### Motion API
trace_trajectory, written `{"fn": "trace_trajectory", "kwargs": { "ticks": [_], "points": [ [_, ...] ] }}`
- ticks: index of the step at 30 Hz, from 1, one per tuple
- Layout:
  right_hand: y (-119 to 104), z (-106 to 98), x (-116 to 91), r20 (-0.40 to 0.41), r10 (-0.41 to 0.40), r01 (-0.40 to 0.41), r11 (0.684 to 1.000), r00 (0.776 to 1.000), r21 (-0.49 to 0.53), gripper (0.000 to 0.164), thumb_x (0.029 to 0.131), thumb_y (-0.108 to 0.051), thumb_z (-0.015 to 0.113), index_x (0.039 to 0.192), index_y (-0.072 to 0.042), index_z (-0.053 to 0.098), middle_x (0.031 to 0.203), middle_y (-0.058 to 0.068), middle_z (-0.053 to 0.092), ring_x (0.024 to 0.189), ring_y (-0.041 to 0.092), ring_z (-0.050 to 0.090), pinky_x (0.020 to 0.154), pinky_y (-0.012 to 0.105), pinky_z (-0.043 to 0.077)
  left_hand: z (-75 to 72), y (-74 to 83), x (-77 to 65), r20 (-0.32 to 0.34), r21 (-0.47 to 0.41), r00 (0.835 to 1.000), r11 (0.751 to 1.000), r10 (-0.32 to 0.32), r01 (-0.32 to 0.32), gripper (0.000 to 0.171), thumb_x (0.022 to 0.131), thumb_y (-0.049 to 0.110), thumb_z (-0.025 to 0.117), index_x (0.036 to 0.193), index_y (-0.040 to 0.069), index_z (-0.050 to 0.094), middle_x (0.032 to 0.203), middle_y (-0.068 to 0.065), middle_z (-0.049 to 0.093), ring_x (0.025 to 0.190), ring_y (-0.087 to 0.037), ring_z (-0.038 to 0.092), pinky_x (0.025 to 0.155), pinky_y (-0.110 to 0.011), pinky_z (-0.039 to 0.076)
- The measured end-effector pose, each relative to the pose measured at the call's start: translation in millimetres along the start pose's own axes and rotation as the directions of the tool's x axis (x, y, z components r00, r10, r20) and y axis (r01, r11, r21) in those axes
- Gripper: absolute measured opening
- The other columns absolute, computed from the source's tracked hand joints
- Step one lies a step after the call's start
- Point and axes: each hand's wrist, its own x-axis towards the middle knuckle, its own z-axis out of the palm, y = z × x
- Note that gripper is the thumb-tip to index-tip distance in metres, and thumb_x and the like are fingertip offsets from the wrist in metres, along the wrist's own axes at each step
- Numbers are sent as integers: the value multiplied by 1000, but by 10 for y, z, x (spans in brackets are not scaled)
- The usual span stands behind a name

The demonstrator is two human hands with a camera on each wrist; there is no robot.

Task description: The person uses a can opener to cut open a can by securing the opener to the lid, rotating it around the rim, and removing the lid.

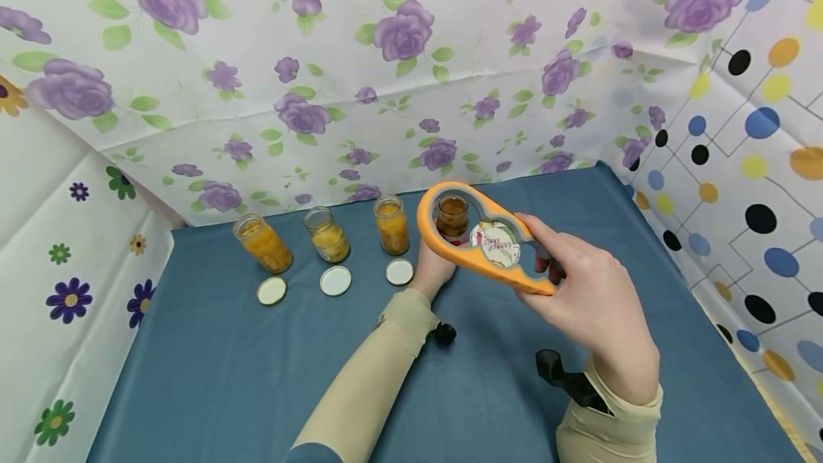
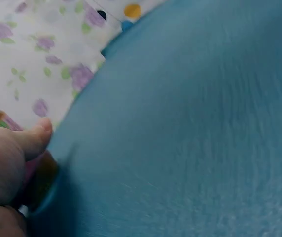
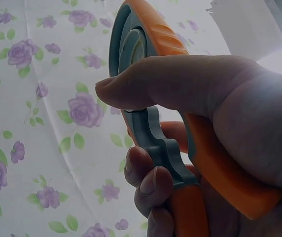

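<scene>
My right hand (image 1: pixel 594 291) holds an orange and grey jar opener (image 1: pixel 476 261) up above the table. A round white printed lid (image 1: pixel 496 243) sits inside the opener's grey-lined opening. In the right wrist view my thumb reaches across the opener beside the lid (image 3: pixel 133 49), and my fingers curl round the handles. Through the opener's end loop shows a glass jar (image 1: pixel 452 216) of brown contents, its rim uncovered. My left hand (image 1: pixel 434 269) grips this jar low on its side, partly hidden behind the opener. The left wrist view shows the left hand (image 2: pixel 5 163) only at the edge.
Left of my hands stand three uncovered jars of yellow-orange fruit: one at the far left (image 1: pixel 263 243), one in the middle (image 1: pixel 326 236), one nearest (image 1: pixel 392 226). Before them lie lids (image 1: pixel 272 291), (image 1: pixel 336 281), (image 1: pixel 399 272) on the blue tablecloth (image 1: pixel 244 370). Patterned sheets enclose the table.
</scene>
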Motion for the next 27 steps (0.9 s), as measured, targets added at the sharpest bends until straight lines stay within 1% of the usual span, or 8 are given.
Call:
{"fn": "trace_trajectory", "kwargs": {
  "ticks": [6,12,13,15,18,20,23,27],
  "points": [
    [-6,26,4,13,-8,8,1000,1000,-6,74,74,-25,78,143,-33,51,79,-12,51,61,8,43,48,30,39,-168,40,-186,72,-42,997,999,25,-22,62,90,32,74,141,13,44,124,-7,57,110,-18,54,99,-46,46],
    [3,25,15,11,-12,12,1000,1000,-2,72,74,-25,78,141,-31,53,79,-9,54,61,8,44,48,31,40,-379,131,-535,160,37,985,997,66,-73,102,86,46,75,158,32,4,159,-6,23,141,-14,24,114,-46,31],
    [-3,26,20,12,-13,13,1000,1000,-2,72,74,-25,78,141,-31,54,79,-9,54,62,8,44,48,31,40,-429,168,-583,161,33,983,995,84,-91,101,86,45,75,158,32,5,160,-6,23,142,-14,23,114,-47,31],
    [-16,31,26,17,-18,18,1000,1000,-6,71,74,-26,79,140,-31,54,78,-9,53,61,8,44,48,31,40,-545,262,-655,150,13,977,988,149,-153,83,91,41,72,156,27,22,154,-7,34,140,-14,29,113,-48,33],
    [-38,49,29,33,-26,27,1000,999,-17,71,73,-28,80,140,-31,55,78,-11,52,60,8,42,47,30,39,-751,443,-748,112,-72,970,975,217,-210,37,98,33,65,131,18,58,139,-6,52,130,-13,43,105,-51,42],
    [-55,63,29,47,-29,30,999,998,-21,73,72,-28,81,140,-31,54,78,-10,52,59,9,42,46,30,38,-892,574,-804,95,-186,974,964,208,-188,18,101,28,60,110,15,69,131,-5,60,123,-13,49,99,-52,46],
    [-87,90,29,70,-37,39,999,997,-27,78,70,-26,83,141,-33,53,79,-10,53,58,8,41,46,29,38,-1084,745,-882,82,-356,985,927,155,-116,27,104,29,53,97,9,71,126,-6,64,119,-14,53,91,-49,47],
    [-134,132,34,91,-59,62,998,994,-27,82,68,-25,83,143,-35,51,79,-12,51,56,7,41,45,27,37,-1278,888,-971,92,-524,987,849,130,-63,32,106,27,49,110,1,67,124,-13,65,120,-20,52,95,-50,42]
  ]
}}
